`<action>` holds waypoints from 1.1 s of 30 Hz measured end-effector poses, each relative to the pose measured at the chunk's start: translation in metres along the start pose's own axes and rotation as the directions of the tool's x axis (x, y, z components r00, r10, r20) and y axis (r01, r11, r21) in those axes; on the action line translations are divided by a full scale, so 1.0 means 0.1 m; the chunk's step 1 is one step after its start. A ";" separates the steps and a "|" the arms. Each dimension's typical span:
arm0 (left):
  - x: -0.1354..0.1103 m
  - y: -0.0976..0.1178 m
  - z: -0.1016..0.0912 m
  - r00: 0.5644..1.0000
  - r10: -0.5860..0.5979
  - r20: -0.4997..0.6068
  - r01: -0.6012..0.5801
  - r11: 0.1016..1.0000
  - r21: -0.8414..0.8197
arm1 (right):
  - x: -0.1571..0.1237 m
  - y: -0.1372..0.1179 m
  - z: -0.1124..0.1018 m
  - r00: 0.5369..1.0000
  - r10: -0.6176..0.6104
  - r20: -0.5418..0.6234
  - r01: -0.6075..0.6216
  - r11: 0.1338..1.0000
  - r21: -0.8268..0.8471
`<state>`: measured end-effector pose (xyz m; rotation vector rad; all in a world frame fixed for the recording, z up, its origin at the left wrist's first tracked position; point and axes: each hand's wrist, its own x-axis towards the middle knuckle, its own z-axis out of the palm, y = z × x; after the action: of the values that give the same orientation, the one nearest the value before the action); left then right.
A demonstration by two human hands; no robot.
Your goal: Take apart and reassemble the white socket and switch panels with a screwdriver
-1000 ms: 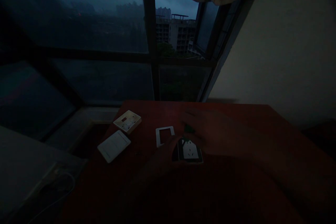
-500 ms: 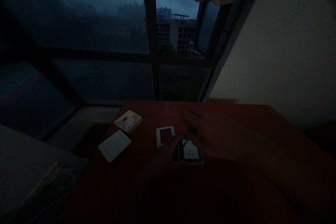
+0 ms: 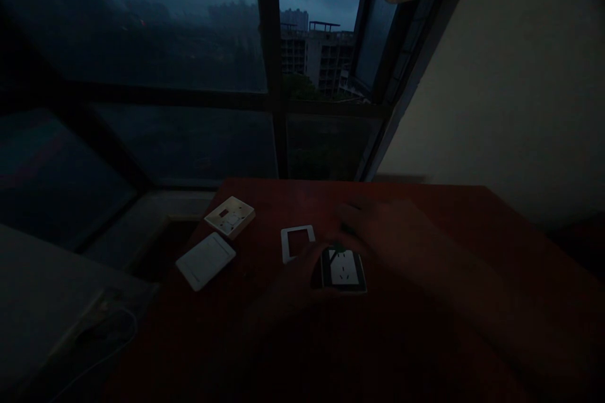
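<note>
A wall socket (image 3: 344,269) with a white face and dark border lies on the table. My left hand (image 3: 295,277) grips its left side, thumb and fingers apart around the edge. Above the socket, my right hand (image 3: 385,230) is closed around a screwdriver (image 3: 338,246); some green shows, but most of the handle is hidden by the fingers. Its dark shaft slants down to the upper left of the socket's face. Just beyond my left hand lies a white rectangular frame (image 3: 285,247), partly covered by that hand. The light is very dim.
At the table's left edge sit an open white mounting box (image 3: 242,221) and a flat white plate (image 3: 206,262). The reddish table (image 3: 439,220) stands against a window (image 3: 189,101), with a pale wall (image 3: 510,88) on the right. A thin cable (image 3: 127,334) hangs at lower left.
My right hand has shifted slightly and its fingers now cover more of the green screwdriver handle. My left hand and the socket stay in place.
</note>
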<state>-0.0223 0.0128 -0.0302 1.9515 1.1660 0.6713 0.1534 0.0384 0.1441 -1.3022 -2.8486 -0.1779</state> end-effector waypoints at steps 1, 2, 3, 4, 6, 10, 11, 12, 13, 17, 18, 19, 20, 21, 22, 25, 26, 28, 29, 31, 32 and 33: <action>0.00 -0.01 0.01 1.000 -0.007 0.001 0.007 1.000 0.004 | -0.01 0.01 0.00 1.000 0.014 -0.007 -0.014 1.000 0.013; 0.00 -0.01 0.01 1.000 -0.013 0.003 0.013 1.000 0.009 | -0.02 0.02 0.00 1.000 0.009 -0.014 -0.008 0.999 0.048; 0.00 -0.01 0.01 1.000 -0.015 0.004 0.015 1.000 0.015 | -0.03 0.03 -0.01 1.000 -0.014 -0.017 0.016 0.995 0.098; 0.00 -0.01 0.01 1.000 -0.016 0.003 0.016 1.000 0.019 | -0.04 0.04 -0.02 0.998 -0.053 -0.017 0.055 0.986 0.156; 0.00 0.00 0.00 1.000 -0.015 -0.002 0.015 1.000 0.024 | -0.07 0.06 -0.04 0.990 -0.138 -0.007 0.136 0.957 0.256; 0.01 0.04 -0.03 1.000 -0.004 0.012 0.003 1.000 0.026 | -0.09 0.05 -0.04 0.984 -0.178 -0.017 0.176 0.943 0.283; 0.01 0.04 -0.03 1.000 -0.005 0.013 0.005 1.000 0.029 | -0.08 0.04 -0.03 0.985 -0.174 -0.021 0.173 0.947 0.270; 0.01 0.05 -0.04 1.000 -0.009 0.012 0.009 0.999 0.033 | -0.08 0.03 -0.03 0.985 -0.170 -0.024 0.171 0.952 0.253; 0.01 0.04 -0.04 1.000 -0.016 0.011 0.015 0.999 0.038 | -0.07 0.02 -0.02 0.985 -0.169 -0.023 0.169 0.958 0.233; 0.00 0.02 -0.02 1.000 -0.017 0.008 0.016 0.999 0.051 | -0.07 -0.01 -0.02 0.988 -0.150 -0.019 0.151 0.978 0.140; 0.01 0.01 -0.01 1.000 -0.019 0.010 0.018 0.999 0.051 | -0.07 -0.01 -0.02 0.990 -0.139 -0.023 0.141 0.983 0.121; 0.01 0.01 -0.01 1.000 -0.023 0.007 0.023 0.998 0.051 | -0.07 -0.01 -0.02 0.991 -0.129 -0.028 0.131 0.986 0.103; 0.01 0.01 0.00 1.000 -0.026 0.002 0.026 0.998 0.050 | -0.07 0.00 -0.02 0.992 -0.119 -0.036 0.121 0.989 0.082; 0.01 0.01 0.00 1.000 -0.029 -0.004 0.029 0.998 0.049 | -0.07 0.00 -0.01 0.993 -0.111 -0.043 0.113 0.992 0.061; 0.01 0.02 0.00 0.999 -0.030 -0.010 0.031 0.998 0.047 | -0.07 0.00 -0.01 0.993 -0.104 -0.051 0.106 0.993 0.042; 0.00 0.03 -0.01 0.999 -0.040 -0.010 0.040 0.999 0.035 | -0.06 0.00 0.00 0.993 -0.091 -0.076 0.091 0.996 0.004; 0.00 0.03 -0.02 0.999 -0.042 0.002 0.041 0.999 0.029 | -0.06 -0.01 0.01 0.993 -0.085 -0.081 0.085 0.996 -0.004; 0.00 0.03 -0.02 0.999 -0.034 0.018 0.033 0.999 0.020 | -0.05 -0.01 0.01 0.994 -0.070 -0.088 0.068 0.997 -0.020; 0.00 0.03 -0.03 1.000 -0.027 0.016 0.026 0.999 0.018 | -0.04 -0.02 0.02 0.994 -0.060 -0.089 0.058 0.998 -0.026; 0.00 0.02 -0.02 1.000 -0.014 0.012 0.014 1.000 0.014 | -0.03 -0.02 0.03 0.995 -0.029 -0.095 0.026 0.999 -0.035; 0.00 0.02 -0.02 1.000 -0.011 0.009 0.011 1.000 0.011 | -0.02 -0.02 0.03 0.995 -0.012 -0.099 0.008 0.999 -0.039; 0.01 0.01 -0.01 1.000 -0.011 0.007 0.011 1.000 0.008 | -0.02 -0.02 0.04 0.995 0.004 -0.102 -0.008 0.999 -0.041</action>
<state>-0.0223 0.0133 -0.0282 1.9519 1.1757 0.6540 0.1530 0.0357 0.1397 -1.2693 -2.7698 -0.2964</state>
